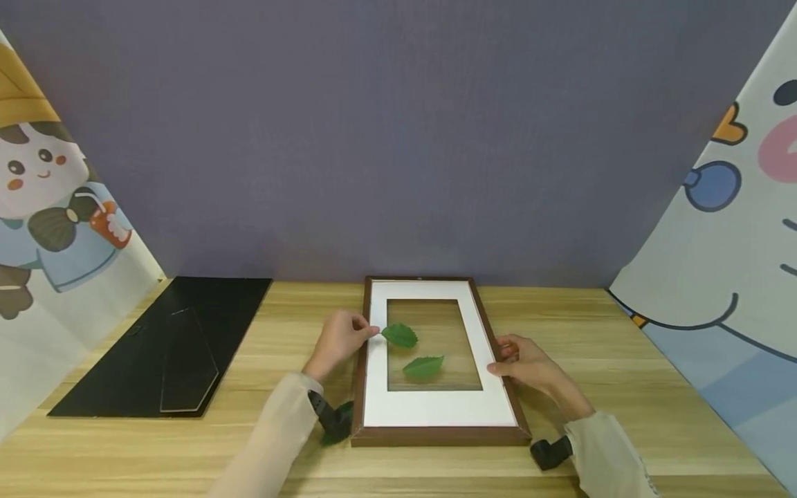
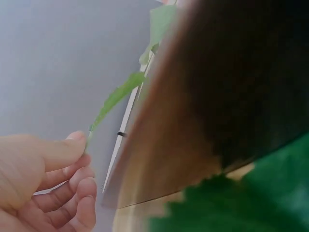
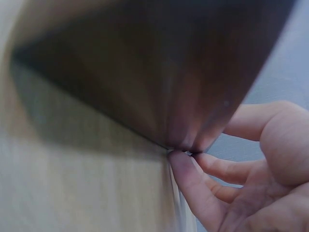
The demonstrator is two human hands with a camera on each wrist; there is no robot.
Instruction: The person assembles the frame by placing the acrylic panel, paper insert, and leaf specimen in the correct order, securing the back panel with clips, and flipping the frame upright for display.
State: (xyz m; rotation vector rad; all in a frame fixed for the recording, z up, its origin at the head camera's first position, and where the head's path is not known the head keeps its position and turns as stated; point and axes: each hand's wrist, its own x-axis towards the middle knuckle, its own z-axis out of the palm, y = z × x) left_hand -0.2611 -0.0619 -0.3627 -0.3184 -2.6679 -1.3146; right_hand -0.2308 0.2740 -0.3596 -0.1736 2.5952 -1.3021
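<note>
A brown picture frame (image 1: 441,436) with a white mat (image 1: 436,408) lies on the wooden table, the table's grain showing through the mat's window. My left hand (image 1: 339,342) is over the frame's left side and pinches a green leaf (image 1: 400,335) by its stem, between thumb and index finger; the left wrist view shows the pinched leaf (image 2: 116,99) tilted up. Nearer me, a second green leaf (image 1: 423,366) lies inside the window. At the right side my right hand (image 1: 532,363) grips the frame's edge, thumb on top; in the right wrist view its fingertips meet the brown edge.
A black backing board (image 1: 118,360) with a folded stand lies at the left of the table (image 1: 299,311). Partly hidden by the left wrist camera, another leaf (image 1: 330,438) lies beside the frame's near left corner. A grey wall (image 1: 423,138) rises behind.
</note>
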